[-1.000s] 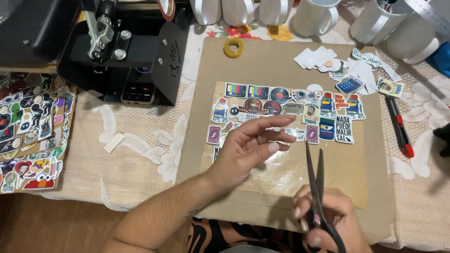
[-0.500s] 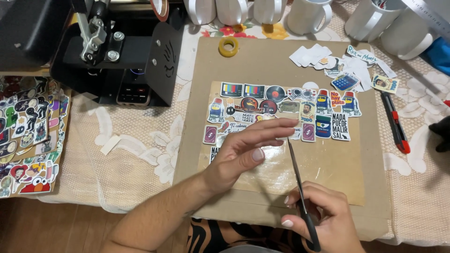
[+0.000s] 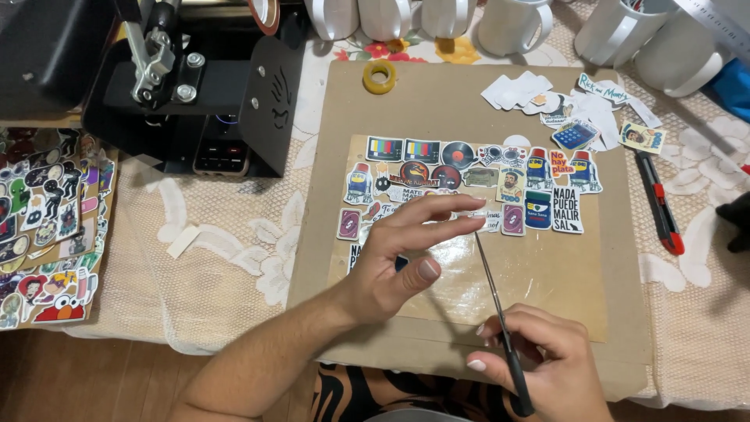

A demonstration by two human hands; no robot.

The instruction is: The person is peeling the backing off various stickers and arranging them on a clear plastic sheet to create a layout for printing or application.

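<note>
My left hand [image 3: 402, 254] hovers over the lower left of a glossy sheet [image 3: 531, 270], fingers stretched together, pinching a small sticker at the fingertips beside the scissor tip. My right hand [image 3: 539, 363] grips black scissors [image 3: 496, 305] near the front edge; the closed blades point up toward my left fingertips. Several colourful cut-out stickers [image 3: 469, 184] lie in rows on the sheet's upper half. The sheet rests on a brown board [image 3: 437, 101].
A black press machine [image 3: 195, 86] stands at the back left. White mugs [image 3: 500, 23] line the far edge. A yellow tape roll [image 3: 380, 76], paper scraps [image 3: 578, 105] and a red utility knife [image 3: 660, 211] lie around the board. A sticker sheet [image 3: 47, 227] sits at left.
The scissors closed and swung from upright at the right to slanting toward my left fingertips. My right hand shifted left, and my left hand's fingers straightened.
</note>
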